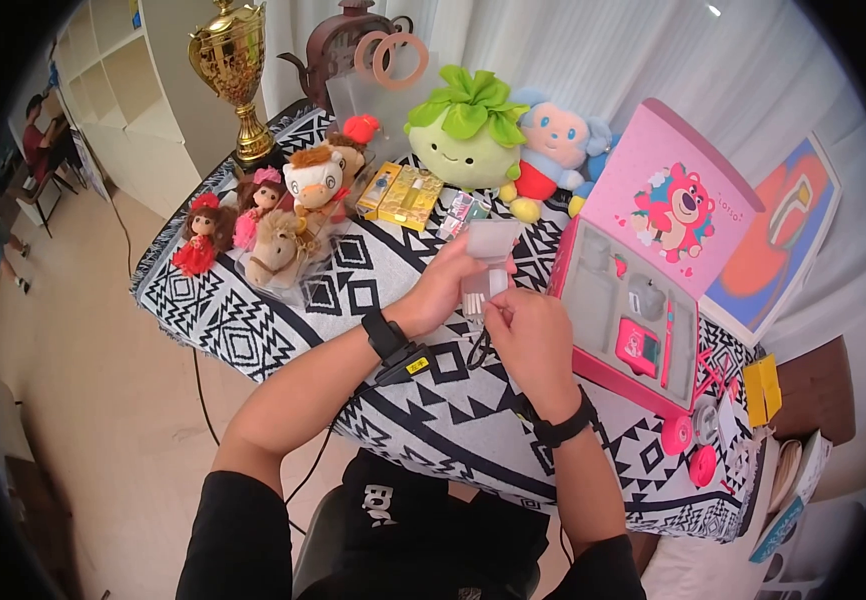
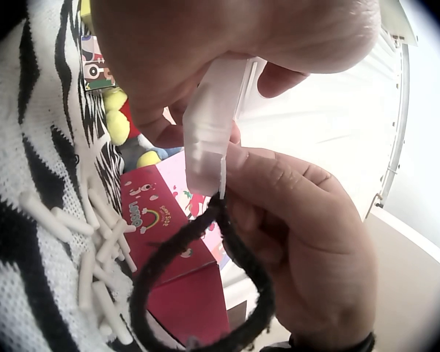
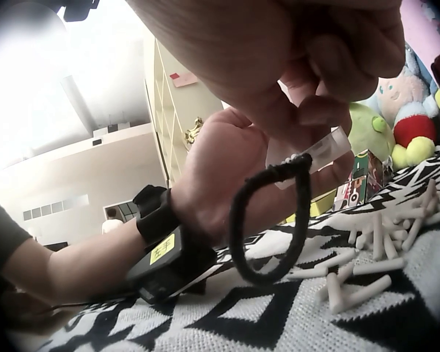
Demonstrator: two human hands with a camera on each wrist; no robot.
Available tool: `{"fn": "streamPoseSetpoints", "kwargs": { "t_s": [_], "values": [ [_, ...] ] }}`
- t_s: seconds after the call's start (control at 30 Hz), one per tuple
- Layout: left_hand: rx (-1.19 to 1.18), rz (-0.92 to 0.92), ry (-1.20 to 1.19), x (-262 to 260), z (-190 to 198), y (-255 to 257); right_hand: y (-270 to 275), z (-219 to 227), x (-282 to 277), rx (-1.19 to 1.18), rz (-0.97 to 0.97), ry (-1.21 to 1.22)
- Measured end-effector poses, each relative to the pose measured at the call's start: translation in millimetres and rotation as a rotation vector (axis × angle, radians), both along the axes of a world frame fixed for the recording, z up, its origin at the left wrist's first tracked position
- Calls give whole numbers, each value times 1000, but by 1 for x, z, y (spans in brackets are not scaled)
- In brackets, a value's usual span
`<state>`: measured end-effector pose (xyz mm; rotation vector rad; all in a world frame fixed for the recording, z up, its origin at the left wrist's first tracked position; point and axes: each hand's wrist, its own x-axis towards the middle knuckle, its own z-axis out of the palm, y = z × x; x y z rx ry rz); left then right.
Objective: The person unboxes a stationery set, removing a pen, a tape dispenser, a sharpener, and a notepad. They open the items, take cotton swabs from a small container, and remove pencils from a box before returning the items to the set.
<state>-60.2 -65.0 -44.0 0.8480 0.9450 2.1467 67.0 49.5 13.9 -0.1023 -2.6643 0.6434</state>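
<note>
My left hand (image 1: 448,285) grips a small translucent plastic case (image 2: 209,128), its frosted flap (image 1: 493,240) raised in the head view. White rods (image 3: 290,159) show in the case. At the case's lower edge, my right hand (image 1: 533,340) pinches with thumb and curled fingers. I cannot tell whether a rod is also between those fingertips. From that edge hangs a fuzzy black cord loop (image 2: 139,297). Several loose short white rods (image 2: 106,242) lie on the patterned cloth below the hands.
Right of my hands stands an open pink gift box (image 1: 608,350). Green (image 1: 463,140) and blue (image 1: 553,140) plush toys sit behind, with yellow boxes (image 1: 403,197) before them. Dolls (image 1: 208,235), plush horses (image 1: 288,250) and a gold trophy (image 1: 233,75) stand left. Pink tape rolls (image 1: 678,433) lie right.
</note>
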Motion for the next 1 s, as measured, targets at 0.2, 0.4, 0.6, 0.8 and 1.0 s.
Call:
{"fn": "streamPoseSetpoints", "kwargs": {
  "t_s": [0.2,0.4,0.6,0.8,1.0],
  "values": [
    [-5,13,5,0,0,1,-5,-5,-2,18,-47,-1],
    [-6,13,-21,1,-1,2,-2,-3,0,-4,-18,39],
    [17,15,-50,-2,1,1,12,9,21,-216,-52,125],
    [-12,83,-89,-2,4,-1,11,-17,38,-231,-12,-14],
    [-21,107,-90,-2,4,-1,6,-41,33,-19,74,-133]
  ]
}}
